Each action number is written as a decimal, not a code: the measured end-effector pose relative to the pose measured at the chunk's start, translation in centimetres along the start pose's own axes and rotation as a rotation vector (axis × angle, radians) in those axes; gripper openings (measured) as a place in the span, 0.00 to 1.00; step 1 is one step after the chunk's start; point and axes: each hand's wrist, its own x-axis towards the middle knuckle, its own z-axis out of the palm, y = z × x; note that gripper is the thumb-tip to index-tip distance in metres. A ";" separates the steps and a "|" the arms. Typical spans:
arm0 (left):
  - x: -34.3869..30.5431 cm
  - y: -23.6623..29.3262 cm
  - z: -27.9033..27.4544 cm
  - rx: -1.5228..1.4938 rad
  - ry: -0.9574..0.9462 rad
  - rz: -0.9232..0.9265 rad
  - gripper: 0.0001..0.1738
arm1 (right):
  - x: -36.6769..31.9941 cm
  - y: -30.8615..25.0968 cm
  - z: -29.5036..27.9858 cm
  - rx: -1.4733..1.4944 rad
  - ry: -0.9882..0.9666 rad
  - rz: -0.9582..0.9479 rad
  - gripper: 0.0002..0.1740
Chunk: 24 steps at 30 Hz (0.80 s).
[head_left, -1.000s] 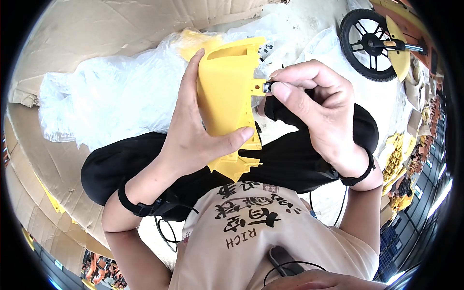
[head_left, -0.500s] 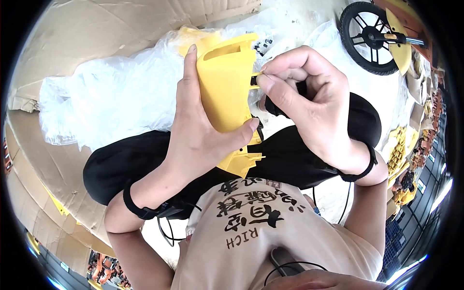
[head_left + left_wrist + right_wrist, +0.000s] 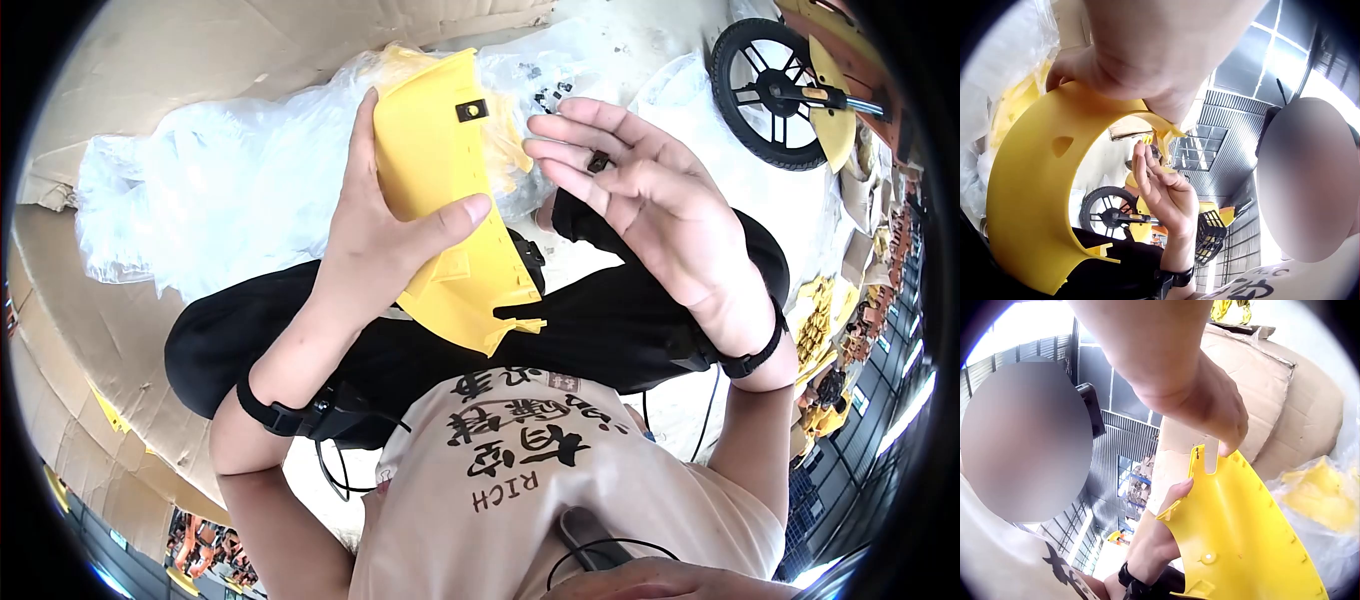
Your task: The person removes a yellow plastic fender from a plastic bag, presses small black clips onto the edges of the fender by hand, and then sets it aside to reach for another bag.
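Observation:
My left hand (image 3: 370, 235) grips a curved yellow plastic panel (image 3: 425, 155), thumb across its near face and fingers behind the far edge. A black clip (image 3: 464, 113) with a round hole sits near the panel's upper right edge. To the right of the panel, my right hand (image 3: 670, 200) is raised, palm turned up and fingers extended. Among those fingers rests another small black clip (image 3: 599, 161). In the left wrist view the panel (image 3: 1029, 187) arches below my left hand. The right wrist view shows small notches along the panel's edge (image 3: 1272, 503).
Small black pieces (image 3: 545, 95) lie on clear plastic sheeting (image 3: 230, 200) beyond the panel. Another yellow part (image 3: 1322, 494) lies under the plastic. Cardboard (image 3: 200, 70) spreads at the back left. A black spoked wheel (image 3: 768, 90) stands at the upper right.
The right hand was pinching a black clip at the panel's edge tab; it has let go, drawn back and opened its fingers. The left hand has turned the panel and shifted it left.

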 end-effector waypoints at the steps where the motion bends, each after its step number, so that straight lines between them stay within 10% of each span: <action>1: 0.1 0.0 -0.1 -0.070 0.022 -0.052 0.66 | 0.0 0.0 0.1 0.041 -0.040 -0.016 0.26; 24: 1.1 0.1 -0.8 -0.218 0.099 -0.065 0.53 | -1.7 0.0 0.7 -0.454 -0.151 -0.113 0.14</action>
